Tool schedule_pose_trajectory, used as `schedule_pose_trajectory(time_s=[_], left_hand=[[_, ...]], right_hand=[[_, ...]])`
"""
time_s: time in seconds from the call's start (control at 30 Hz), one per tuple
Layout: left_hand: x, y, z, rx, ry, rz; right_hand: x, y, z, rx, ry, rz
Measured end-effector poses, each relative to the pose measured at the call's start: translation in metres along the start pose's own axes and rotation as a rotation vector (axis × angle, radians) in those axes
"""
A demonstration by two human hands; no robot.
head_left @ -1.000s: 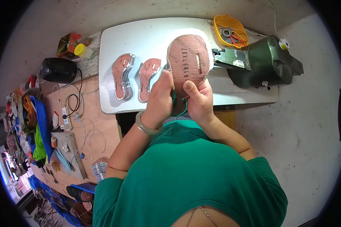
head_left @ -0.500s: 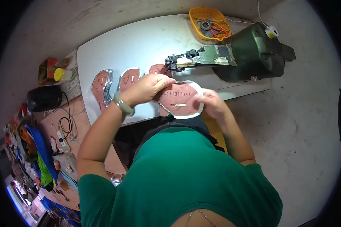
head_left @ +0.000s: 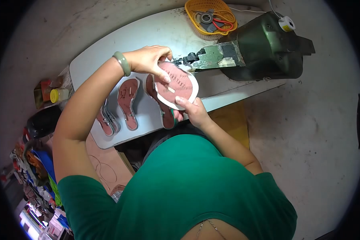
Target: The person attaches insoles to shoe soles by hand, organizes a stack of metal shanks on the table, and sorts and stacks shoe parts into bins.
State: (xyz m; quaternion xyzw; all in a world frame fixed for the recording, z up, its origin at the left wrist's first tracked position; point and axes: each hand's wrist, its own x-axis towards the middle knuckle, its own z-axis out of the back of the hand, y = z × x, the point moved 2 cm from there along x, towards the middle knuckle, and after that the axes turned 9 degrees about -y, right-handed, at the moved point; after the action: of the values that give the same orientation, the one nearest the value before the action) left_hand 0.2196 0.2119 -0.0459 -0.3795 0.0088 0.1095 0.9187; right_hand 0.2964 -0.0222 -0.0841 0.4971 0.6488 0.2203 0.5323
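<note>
A reddish-brown insole piece with a white rim [head_left: 182,86] is held between both hands at the end of the green machine's arm [head_left: 218,56]. My left hand [head_left: 150,62], with a bangle on its wrist, grips its upper left edge, thumb on the printed face. My right hand [head_left: 192,112] pinches the lower edge, thumb on top. Beneath and left of it another brown insole [head_left: 168,116] shows in part. Farther left lie a single insole [head_left: 127,102] and a stack of clear-edged insoles [head_left: 108,122] on the white table [head_left: 112,48].
The machine's dark green body [head_left: 268,48] stands at the right end of the table. A yellow basket [head_left: 192,20] with scissors and a tape roll sits at the back. At the far left are a yellow-lidded jar [head_left: 59,95] and a black rounded object [head_left: 44,121].
The white-rimmed piece has gone from upright to turned and tilted at the machine's arm. My left hand has moved up over its upper edge. The whole view has shifted and rotated.
</note>
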Motion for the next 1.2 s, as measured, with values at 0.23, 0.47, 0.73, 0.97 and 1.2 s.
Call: schedule_pose_trajectory(time_s=[0.23,0.47,0.73,0.97,1.2], left_hand=[[0.023,0.003,-0.001,-0.065,0.112,0.064],[0.029,0.004,0.002,-0.259,0.228,0.192],[0.026,0.013,0.009,-0.495,0.302,0.265],[0.002,0.002,0.022,-0.516,0.250,0.547],[-0.020,0.008,-0.009,-0.630,0.012,0.414]], right_hand=[[0.004,0.003,-0.010,0.192,-0.151,0.112],[0.012,0.004,-0.009,0.172,-0.188,0.156],[0.028,0.015,-0.009,0.197,-0.220,0.127],[0.041,0.021,0.003,0.139,-0.231,0.064],[0.043,0.030,0.018,0.031,-0.273,0.076]])
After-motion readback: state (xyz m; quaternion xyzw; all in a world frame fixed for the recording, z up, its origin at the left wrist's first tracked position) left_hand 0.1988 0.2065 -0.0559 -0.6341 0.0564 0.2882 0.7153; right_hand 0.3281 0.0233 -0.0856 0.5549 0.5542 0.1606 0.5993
